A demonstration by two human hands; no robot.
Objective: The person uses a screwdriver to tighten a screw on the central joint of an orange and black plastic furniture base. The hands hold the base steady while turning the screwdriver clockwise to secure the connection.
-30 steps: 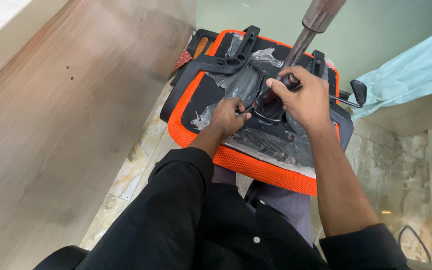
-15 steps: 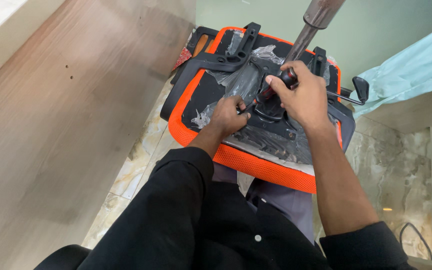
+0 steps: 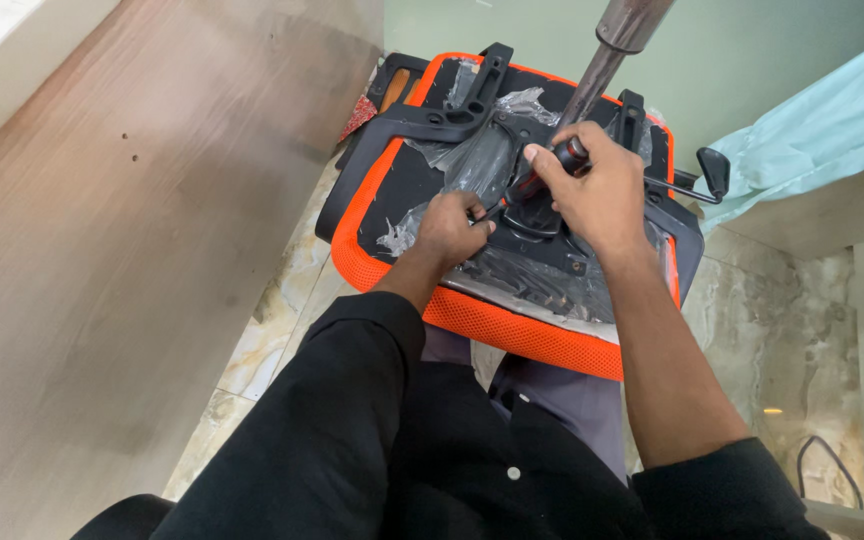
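An upturned office chair seat (image 3: pixel 512 325) with an orange mesh rim rests against my lap, its black underside facing up. A black mechanism plate (image 3: pixel 542 255) under crinkled clear plastic film sits in its middle, with a metal gas-lift column (image 3: pixel 607 55) rising from it. My right hand (image 3: pixel 597 195) is closed around the dark handle of a screwdriver (image 3: pixel 542 175) angled down at the plate. My left hand (image 3: pixel 449 228) is closed by the screwdriver's tip, pinching at the shaft on the plate.
A wide wooden panel (image 3: pixel 122 270) runs along my left. A black lever with a paddle end (image 3: pixel 712 170) sticks out to the right of the seat. Pale blue cloth (image 3: pixel 812 120) hangs at the upper right. Marble floor tiles (image 3: pixel 792 340) lie beneath, with a cable (image 3: pixel 827 465) at the lower right.
My two hands have shifted slightly on the mechanism plate, the right hand turning the screwdriver handle a little. The seat stays where it was.
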